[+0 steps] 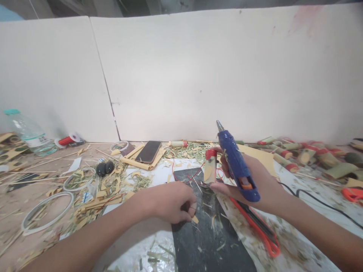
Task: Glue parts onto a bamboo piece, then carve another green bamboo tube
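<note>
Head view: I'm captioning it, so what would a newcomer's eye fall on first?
Probably the blue glue gun, nozzle up, in the right hand, which also holds a small red-topped piece. Then the red-orange cutter lying beside the dark mat, and the white panel across the back.

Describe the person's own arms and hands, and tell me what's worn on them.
The left hand and right hand are ungloved. The left forearm and right forearm are bare and slim, narrowing toward the wrists. No sleeve, watch or bracelet shows. Blur leaves rings uncertain.
</note>
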{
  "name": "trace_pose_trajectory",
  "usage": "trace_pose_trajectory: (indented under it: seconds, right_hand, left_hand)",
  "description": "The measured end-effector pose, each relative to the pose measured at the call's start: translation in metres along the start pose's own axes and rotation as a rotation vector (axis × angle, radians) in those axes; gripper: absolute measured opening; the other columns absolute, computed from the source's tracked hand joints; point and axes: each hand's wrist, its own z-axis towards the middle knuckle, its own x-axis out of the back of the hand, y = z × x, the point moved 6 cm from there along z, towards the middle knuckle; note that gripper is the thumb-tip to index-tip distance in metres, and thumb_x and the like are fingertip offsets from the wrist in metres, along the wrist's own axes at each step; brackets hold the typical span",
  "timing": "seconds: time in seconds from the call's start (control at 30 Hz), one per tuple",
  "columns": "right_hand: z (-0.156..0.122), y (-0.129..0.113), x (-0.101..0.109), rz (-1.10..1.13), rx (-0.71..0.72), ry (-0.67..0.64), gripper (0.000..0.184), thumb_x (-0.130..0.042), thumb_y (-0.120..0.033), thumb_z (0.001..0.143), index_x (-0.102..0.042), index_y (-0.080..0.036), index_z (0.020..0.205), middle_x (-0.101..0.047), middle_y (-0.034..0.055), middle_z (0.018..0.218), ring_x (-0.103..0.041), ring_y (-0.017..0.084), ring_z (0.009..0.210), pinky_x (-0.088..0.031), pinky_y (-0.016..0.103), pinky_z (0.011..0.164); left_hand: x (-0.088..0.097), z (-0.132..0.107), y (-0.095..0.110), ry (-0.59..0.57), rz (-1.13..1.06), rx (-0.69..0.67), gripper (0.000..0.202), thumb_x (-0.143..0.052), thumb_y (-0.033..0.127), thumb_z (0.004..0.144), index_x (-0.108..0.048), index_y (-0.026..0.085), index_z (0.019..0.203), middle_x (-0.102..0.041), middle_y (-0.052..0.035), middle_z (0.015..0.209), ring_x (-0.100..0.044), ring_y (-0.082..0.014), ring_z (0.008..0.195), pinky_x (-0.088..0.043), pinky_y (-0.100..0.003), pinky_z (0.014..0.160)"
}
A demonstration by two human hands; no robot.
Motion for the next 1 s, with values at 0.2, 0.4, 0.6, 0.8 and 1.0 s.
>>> trace_pose_trajectory:
  seconds: [0.2, 0.4, 0.6, 0.8, 1.0]
  right_hand:
    - [0.000, 0.001, 0.000, -0.021, 0.016, 0.007, 0.035, -0.072, -0.034, 0.071, -0.038, -0.024, 0.071, -0.043, -0.0056, 0.061, -0.041, 0.013, 0.052, -0.030, 0.025, 0.046]
    - [0.000, 0.001, 0.000, -0.031, 0.020, 0.013, 0.036, -0.072, -0.033, 0.070, -0.037, -0.024, 0.070, -0.043, -0.0060, 0.060, -0.041, 0.013, 0.051, -0.030, 0.025, 0.046]
    - [0.000, -0.002, 0.001, -0.024, 0.042, 0.035, 0.035, -0.072, -0.036, 0.071, -0.038, -0.024, 0.071, -0.046, -0.0049, 0.062, -0.043, 0.013, 0.051, -0.033, 0.026, 0.046]
    - [0.001, -0.005, 0.001, 0.002, 0.058, 0.038, 0.035, -0.070, -0.041, 0.074, -0.040, -0.024, 0.073, -0.047, -0.0048, 0.061, -0.043, 0.013, 0.051, -0.035, 0.026, 0.046]
    - [0.001, -0.008, 0.004, -0.019, 0.079, 0.065, 0.034, -0.070, -0.041, 0.074, -0.040, -0.024, 0.072, -0.047, -0.0046, 0.062, -0.042, 0.013, 0.050, -0.033, 0.026, 0.044]
  left_hand:
    - [0.000, 0.000, 0.000, -0.016, -0.038, 0.047, 0.010, -0.065, 0.026, 0.076, -0.068, 0.022, 0.084, -0.066, 0.0014, 0.074, -0.055, -0.0112, 0.062, -0.037, -0.020, 0.052]
    - [-0.004, 0.001, -0.002, -0.024, -0.054, 0.040, 0.007, -0.063, 0.021, 0.075, -0.068, 0.020, 0.080, -0.068, 0.0000, 0.075, -0.057, -0.0119, 0.062, -0.039, -0.021, 0.055]
    - [-0.004, 0.000, -0.001, -0.036, -0.010, 0.053, 0.009, -0.061, 0.022, 0.075, -0.068, 0.021, 0.080, -0.068, -0.0014, 0.079, -0.057, -0.0129, 0.064, -0.040, -0.022, 0.057]
    - [-0.002, -0.001, 0.006, -0.004, -0.008, -0.001, 0.007, -0.062, 0.018, 0.072, -0.068, 0.020, 0.076, -0.068, -0.0015, 0.078, -0.057, -0.0128, 0.064, -0.041, -0.023, 0.059]
    - [0.011, -0.002, 0.001, 0.065, -0.270, -0.028, 0.015, -0.064, 0.022, 0.076, -0.070, 0.019, 0.089, -0.067, -0.0004, 0.071, -0.057, -0.0105, 0.060, -0.040, -0.019, 0.054]
